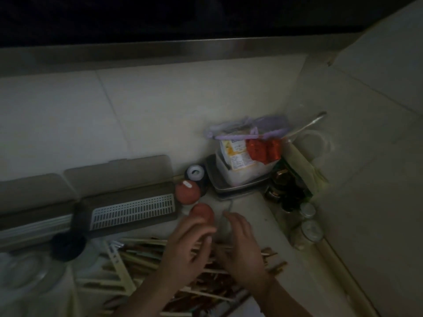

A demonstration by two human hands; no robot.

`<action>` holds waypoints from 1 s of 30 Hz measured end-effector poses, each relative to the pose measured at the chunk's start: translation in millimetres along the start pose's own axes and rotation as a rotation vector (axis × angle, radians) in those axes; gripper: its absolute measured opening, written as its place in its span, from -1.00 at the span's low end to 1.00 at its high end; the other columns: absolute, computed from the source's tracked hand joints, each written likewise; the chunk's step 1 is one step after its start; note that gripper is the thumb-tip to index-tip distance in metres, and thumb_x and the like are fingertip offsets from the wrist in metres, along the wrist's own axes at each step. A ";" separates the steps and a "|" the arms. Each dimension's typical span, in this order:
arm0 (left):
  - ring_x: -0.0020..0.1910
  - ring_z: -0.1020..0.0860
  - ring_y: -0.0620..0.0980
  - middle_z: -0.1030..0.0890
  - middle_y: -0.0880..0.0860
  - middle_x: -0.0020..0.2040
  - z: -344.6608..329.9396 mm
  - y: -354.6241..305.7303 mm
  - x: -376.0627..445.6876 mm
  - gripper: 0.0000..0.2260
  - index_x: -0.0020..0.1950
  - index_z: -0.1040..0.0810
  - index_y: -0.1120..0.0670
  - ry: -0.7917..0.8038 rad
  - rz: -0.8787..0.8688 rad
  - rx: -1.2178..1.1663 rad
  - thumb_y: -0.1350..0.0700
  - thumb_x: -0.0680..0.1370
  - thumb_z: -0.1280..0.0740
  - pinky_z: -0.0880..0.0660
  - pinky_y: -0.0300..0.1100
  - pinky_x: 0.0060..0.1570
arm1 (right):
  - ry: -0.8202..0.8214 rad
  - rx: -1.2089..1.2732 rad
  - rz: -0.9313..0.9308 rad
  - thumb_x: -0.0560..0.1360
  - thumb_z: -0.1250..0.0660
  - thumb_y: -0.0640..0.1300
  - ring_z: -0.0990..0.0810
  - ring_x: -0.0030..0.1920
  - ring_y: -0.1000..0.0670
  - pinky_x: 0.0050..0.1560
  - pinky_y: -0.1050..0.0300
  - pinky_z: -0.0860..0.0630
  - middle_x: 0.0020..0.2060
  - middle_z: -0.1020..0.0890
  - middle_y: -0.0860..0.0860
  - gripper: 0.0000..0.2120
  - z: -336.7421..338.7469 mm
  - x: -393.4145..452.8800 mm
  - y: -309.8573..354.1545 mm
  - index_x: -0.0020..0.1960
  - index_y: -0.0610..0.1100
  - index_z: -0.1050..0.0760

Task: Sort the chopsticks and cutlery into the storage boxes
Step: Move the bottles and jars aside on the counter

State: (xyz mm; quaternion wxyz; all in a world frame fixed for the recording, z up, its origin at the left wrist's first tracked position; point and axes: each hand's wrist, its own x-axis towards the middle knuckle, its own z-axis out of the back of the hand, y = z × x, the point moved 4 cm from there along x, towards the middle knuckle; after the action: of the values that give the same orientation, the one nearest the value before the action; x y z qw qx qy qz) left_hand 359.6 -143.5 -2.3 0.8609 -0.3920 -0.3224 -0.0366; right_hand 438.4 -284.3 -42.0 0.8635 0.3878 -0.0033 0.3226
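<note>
- Fingers of the left hand [186,245] are hanging loosely spread over the pile, lightly curved, pinching nothing that the dim view is showing.
- Fingers of the right hand [242,245] are also lying relaxed and slightly apart, tips pointing away from the person; whether they are touching a stick beneath cannot be told.
- Both hands are hovering close together above the chopsticks [142,255], which are lying in a loose, crossed heap on the counter [258,202] nearest the person.
- Beyond the heap, the storage box [128,204] is sitting open against the wall, its slotted white insert [132,211] facing up, lid tipped back.
- Two reddish round things [202,213] (too blurred to name) are resting just beside the box's right end.
- Judging by looks, the sticks are light, stiff and apt to roll or slide; gathering several together near their middles, aligned, is probably steadier than lifting by the tips.
</note>
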 end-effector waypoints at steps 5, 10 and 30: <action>0.10 -0.51 -0.19 -0.49 -0.20 0.11 21.5 36.5 -14.9 -0.82 0.16 -0.52 0.01 -0.057 0.337 0.005 0.08 0.57 -0.28 -0.47 -0.23 0.06 | 0.092 0.141 -0.184 0.30 -0.46 0.12 -0.55 0.13 0.01 0.07 0.18 -0.48 0.24 -0.43 0.06 -0.28 -48.5 36.6 19.2 0.37 0.11 -0.22; 0.21 -0.44 -0.12 -0.41 -0.11 0.21 16.5 46.1 -22.9 -0.71 0.30 -0.42 0.02 -0.114 0.474 0.017 0.02 0.60 -0.25 -0.42 -0.09 0.22 | -0.018 0.129 -0.281 0.22 -0.48 0.11 -0.60 -0.03 0.05 -0.07 0.19 -0.52 0.06 -0.56 0.13 -0.37 -44.8 40.4 8.7 0.22 0.18 -0.30; 0.05 -0.52 0.16 -0.57 0.07 0.07 -89.4 12.1 3.5 -0.73 0.02 -0.64 0.07 0.251 0.181 0.241 0.05 0.38 -0.30 -0.50 -0.04 0.09 | -0.661 0.133 -0.654 0.19 -0.56 -0.32 -0.61 -0.13 -0.06 -0.19 0.26 -0.43 -0.10 -0.62 0.00 -0.39 137.9 -107.2 -115.1 0.14 0.00 -0.42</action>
State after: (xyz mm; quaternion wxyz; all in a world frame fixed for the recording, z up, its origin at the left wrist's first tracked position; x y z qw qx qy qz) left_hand 413.2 -196.9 -51.5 0.9348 -0.3059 -0.1778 0.0313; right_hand 451.6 -492.9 -49.9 0.8458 0.5048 -0.1352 -0.1077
